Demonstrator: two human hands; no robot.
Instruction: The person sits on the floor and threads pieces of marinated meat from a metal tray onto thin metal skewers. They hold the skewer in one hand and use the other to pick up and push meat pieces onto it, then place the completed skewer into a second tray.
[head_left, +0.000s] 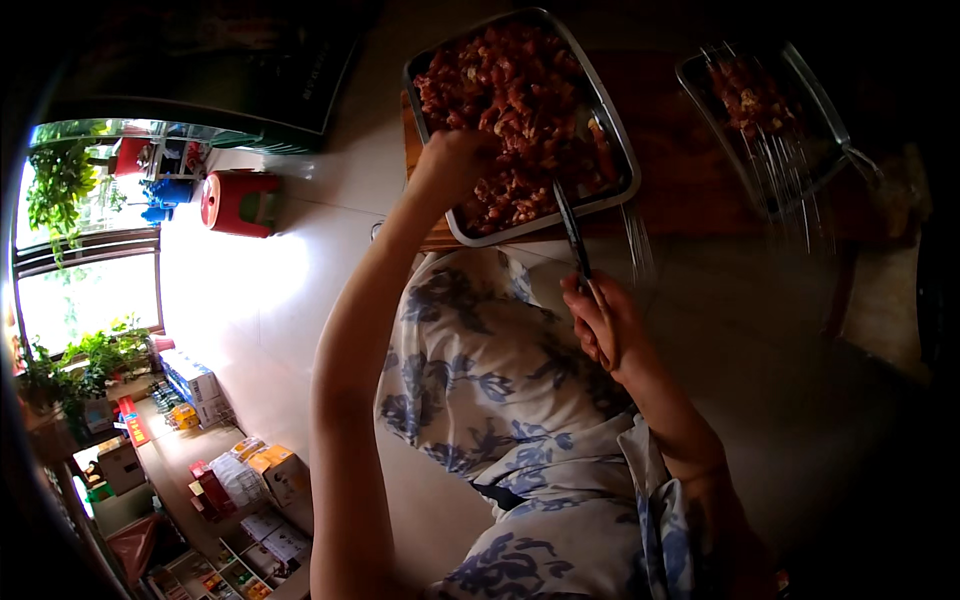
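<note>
A metal tray piled with small chunks of raw meat lies in front of me, over a low wooden table. My left hand reaches over the tray's near left side, down at the meat. Its fingertips are lost in shadow, so whether they pinch a piece is unclear. In my right hand is a pair of scissors, held by its loop handles below the tray. The blades point up and away, their tips over the tray's near edge by the meat. The blades look nearly closed.
Right of the tray, a second metal tray holds meat on thin skewers jutting towards me. More skewers stick out past the wooden table. Floral cloth covers my legs. A red stool and stacked boxes stand left.
</note>
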